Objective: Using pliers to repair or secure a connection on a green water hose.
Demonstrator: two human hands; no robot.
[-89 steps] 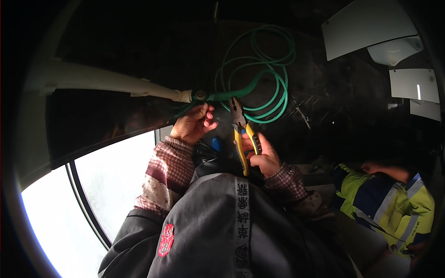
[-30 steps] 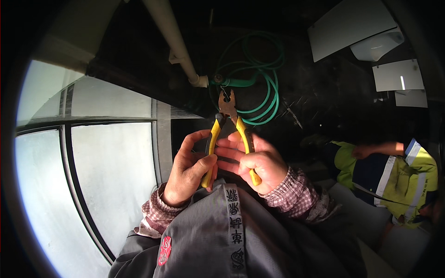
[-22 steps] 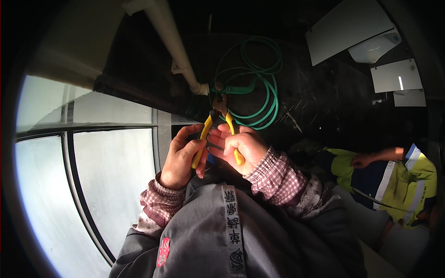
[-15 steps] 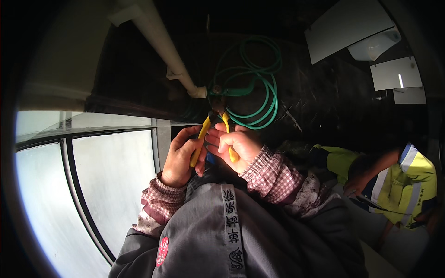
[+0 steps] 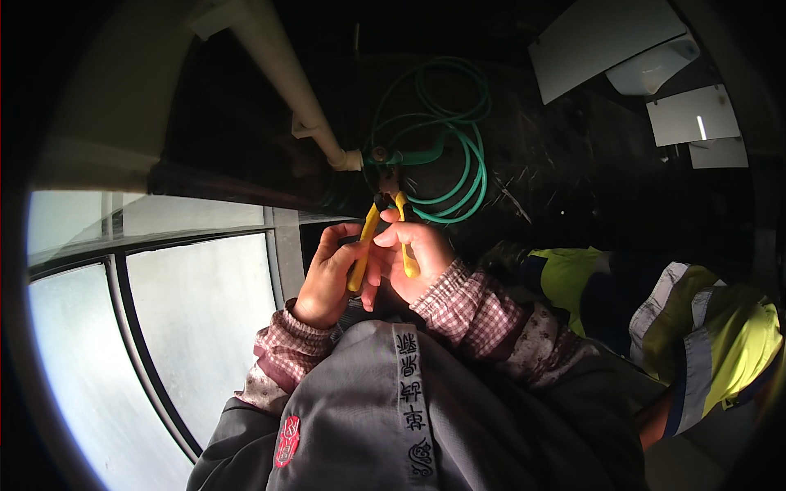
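Observation:
In front of my body I hold a pair of pliers (image 5: pixel 358 270) with yellow handles and black inner grips. My left hand (image 5: pixel 326 282) is closed around the left handle. The right handle lies in my right hand (image 5: pixel 426 252), with the thumb over it. Both handles are slightly spread, and the brownish jaws point away from me. Just beyond them is a small round fitting on a green hose (image 5: pixel 426 155). It is too dark to tell whether the jaws touch anything.
Coils of the hose lie on a dark surface. A pale pipe (image 5: pixel 299 90) slants down from the upper left. Frosted window panes (image 5: pixel 201 303) stand at left. White panels (image 5: pixel 610 41) are at upper right. A person in a yellow reflective vest (image 5: pixel 708 335) is at right.
The pliers' handles have come closer together, and my right hand has shifted slightly up and inward. The person at right has turned and leaned, with the vest now lower and nearer.

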